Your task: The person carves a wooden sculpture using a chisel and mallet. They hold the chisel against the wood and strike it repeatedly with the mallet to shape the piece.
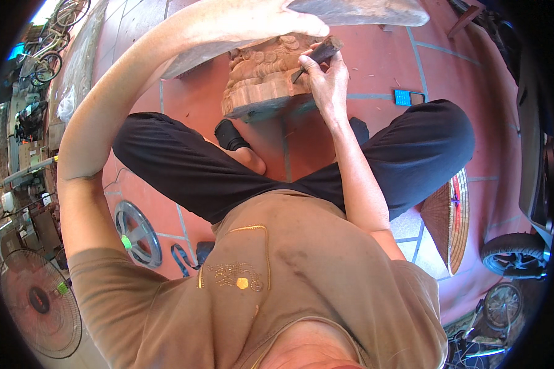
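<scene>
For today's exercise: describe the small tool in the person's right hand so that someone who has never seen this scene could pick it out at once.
Start at the red tiled floor between the person's crossed legs, where a carved wooden block sits. At the block's right edge, the right hand grips a chisel, its thin dark tip touching the wood. Its short stubby dark handle sets it apart from the pale carving.

Bright daylight, perhaps from upper left; soft shadows; strong fisheye bending, black vignette at rim.
</scene>
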Motion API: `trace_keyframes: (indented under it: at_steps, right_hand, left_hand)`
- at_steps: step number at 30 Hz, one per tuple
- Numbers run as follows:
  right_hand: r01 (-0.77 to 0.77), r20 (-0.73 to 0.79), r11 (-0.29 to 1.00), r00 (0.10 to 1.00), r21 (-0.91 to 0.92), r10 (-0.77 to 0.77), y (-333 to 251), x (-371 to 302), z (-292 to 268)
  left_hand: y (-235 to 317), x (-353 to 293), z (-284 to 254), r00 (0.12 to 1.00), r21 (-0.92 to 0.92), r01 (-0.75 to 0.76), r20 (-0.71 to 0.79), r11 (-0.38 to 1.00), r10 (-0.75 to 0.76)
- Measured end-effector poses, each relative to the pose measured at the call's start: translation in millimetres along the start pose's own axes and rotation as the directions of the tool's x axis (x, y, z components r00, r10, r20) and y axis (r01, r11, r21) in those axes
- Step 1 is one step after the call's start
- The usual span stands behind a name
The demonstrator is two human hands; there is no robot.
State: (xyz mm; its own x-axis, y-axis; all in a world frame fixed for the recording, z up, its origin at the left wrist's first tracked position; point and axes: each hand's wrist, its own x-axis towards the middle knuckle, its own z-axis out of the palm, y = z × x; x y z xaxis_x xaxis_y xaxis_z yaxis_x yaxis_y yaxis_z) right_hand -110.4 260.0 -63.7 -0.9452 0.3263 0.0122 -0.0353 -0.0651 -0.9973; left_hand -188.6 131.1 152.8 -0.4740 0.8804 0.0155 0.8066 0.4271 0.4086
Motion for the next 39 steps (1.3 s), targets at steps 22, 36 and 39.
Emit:
trace_keyframes:
  at_steps: [22,36,39]
  right_hand:
    - [0.015,0.05,1.0,0.999,-0.006,-0.014,9.7,-0.5,-0.9]
    - [-0.059,0.054,0.998,0.997,0.035,0.057,6.4,0.5,-3.2]
    - [-0.026,0.031,0.999,0.999,0.03,0.025,13.7,2.4,-1.5]
  left_hand:
    - [-8.5,2.5,-3.3,0.946,0.007,0.219,0.242,0.976,-0.215]
    - [7.7,6.0,-3.4,0.967,-0.088,0.233,0.13,0.969,-0.221]
    - [13.0,2.4,11.5,0.962,-0.179,0.252,0.151,0.951,-0.226]
